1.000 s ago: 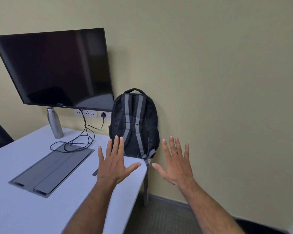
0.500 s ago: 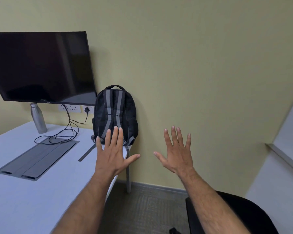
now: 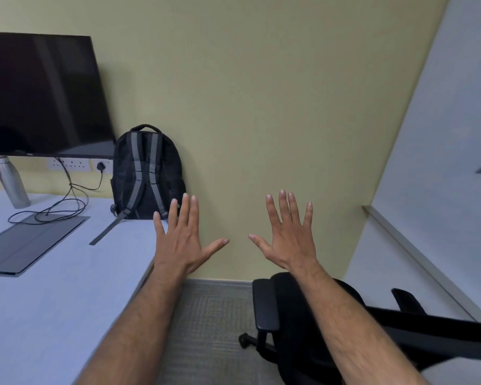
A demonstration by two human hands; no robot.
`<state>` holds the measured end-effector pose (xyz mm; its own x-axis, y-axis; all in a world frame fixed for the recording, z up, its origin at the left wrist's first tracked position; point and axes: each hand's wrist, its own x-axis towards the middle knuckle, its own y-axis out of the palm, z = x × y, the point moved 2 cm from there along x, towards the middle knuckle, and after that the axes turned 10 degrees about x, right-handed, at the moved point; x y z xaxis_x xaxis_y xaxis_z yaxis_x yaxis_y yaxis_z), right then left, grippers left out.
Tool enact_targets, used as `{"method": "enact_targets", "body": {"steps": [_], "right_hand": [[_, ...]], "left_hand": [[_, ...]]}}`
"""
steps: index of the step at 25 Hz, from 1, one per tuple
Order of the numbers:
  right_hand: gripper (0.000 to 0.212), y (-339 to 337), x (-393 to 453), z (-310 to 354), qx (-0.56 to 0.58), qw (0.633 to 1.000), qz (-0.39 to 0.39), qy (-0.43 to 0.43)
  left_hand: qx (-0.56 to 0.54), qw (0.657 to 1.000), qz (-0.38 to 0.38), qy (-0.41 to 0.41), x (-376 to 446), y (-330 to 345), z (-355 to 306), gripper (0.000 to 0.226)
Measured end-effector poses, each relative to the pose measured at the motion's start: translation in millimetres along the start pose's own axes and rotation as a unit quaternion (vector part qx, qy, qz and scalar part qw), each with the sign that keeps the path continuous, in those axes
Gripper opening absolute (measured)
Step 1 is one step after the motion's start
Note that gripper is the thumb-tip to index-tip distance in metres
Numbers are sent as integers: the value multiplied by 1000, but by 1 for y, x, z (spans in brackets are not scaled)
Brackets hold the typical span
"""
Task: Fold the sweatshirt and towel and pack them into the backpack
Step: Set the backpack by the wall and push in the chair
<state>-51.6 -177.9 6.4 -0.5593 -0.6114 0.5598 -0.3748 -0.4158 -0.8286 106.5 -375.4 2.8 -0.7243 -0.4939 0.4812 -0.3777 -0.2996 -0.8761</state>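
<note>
A black backpack (image 3: 147, 173) with grey straps stands upright on the white table's (image 3: 53, 295) far right corner, leaning against the yellow wall. My left hand (image 3: 182, 240) is held out in the air with fingers spread, just right of and in front of the backpack, over the table's edge. My right hand (image 3: 288, 240) is also spread flat in the air, above the floor, holding nothing. No sweatshirt or towel is in view.
A dark monitor (image 3: 39, 98) hangs on the wall at left. Below it stand a steel bottle (image 3: 11, 183), a coiled cable (image 3: 56, 209) and a grey floor-box lid (image 3: 25, 245). A black office chair (image 3: 303, 315) stands at lower right beside a white partition (image 3: 442, 190).
The view has swung to the right: backpack and monitor have shifted left in the frame, and the chair and partition have come into view. Both hands stay spread and empty.
</note>
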Motion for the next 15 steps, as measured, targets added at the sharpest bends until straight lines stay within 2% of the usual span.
{"method": "enact_targets", "body": {"steps": [5, 9, 15], "right_hand": [[100, -45, -52, -105, -28, 997, 3, 71], [99, -75, -98, -206, -42, 990, 16, 137], [101, -92, -174, -316, 2, 974, 86, 209]], "left_hand": [[-30, 997, 23, 72, -10, -27, -121, 121], [-97, 985, 49, 135, -27, -38, -245, 121], [-136, 956, 158, 205, -77, -27, -397, 121]]}}
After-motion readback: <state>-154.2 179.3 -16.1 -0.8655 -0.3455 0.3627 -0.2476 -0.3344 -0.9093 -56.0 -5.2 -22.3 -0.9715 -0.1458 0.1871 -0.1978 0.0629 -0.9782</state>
